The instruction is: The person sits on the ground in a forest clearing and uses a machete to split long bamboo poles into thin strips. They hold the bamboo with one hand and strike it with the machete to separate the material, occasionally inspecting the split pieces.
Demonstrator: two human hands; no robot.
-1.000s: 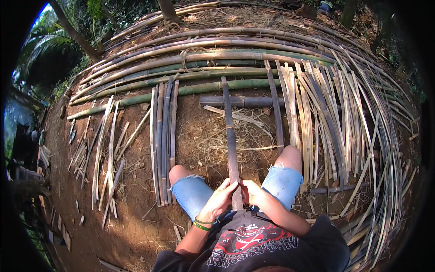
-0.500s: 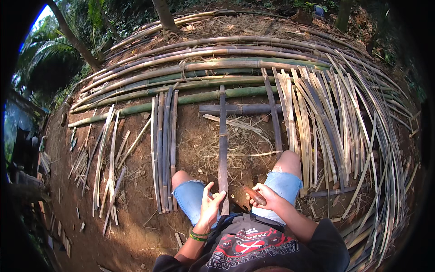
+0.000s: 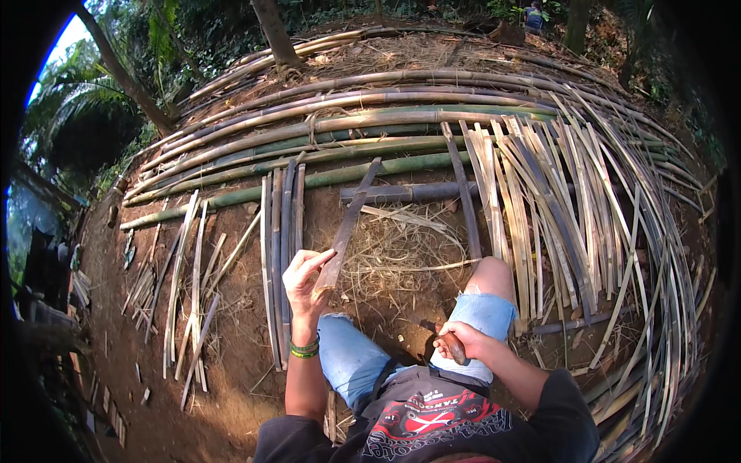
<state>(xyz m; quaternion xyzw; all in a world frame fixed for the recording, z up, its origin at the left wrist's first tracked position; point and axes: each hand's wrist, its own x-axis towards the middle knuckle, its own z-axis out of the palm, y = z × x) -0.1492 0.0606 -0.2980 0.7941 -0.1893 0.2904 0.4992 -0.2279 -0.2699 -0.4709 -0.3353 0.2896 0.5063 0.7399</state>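
Observation:
My left hand (image 3: pixel 303 275) grips the near end of a flat bamboo slat (image 3: pixel 349 222) and holds it out to the left of my knee; the slat slants up and to the right toward the poles. A green band sits on that wrist. My right hand (image 3: pixel 457 341) rests by my right thigh, closed around a brown wooden handle (image 3: pixel 454 348); whatever is on its end is hidden behind my leg. I sit on bare earth in cut-off blue jeans, knees apart.
Long green and tan bamboo poles (image 3: pixel 324 147) lie across the ground ahead. Several split strips (image 3: pixel 282 255) lie at my left, and a big fan of strips (image 3: pixel 587 224) spreads on the right. Dry shavings (image 3: pixel 401 247) cover the earth between my knees. Tree trunks (image 3: pixel 272 27) stand beyond.
My left hand has carried the slat from between my knees out to the left and tilted it. My right hand has left the slat and dropped to my thigh with the handle.

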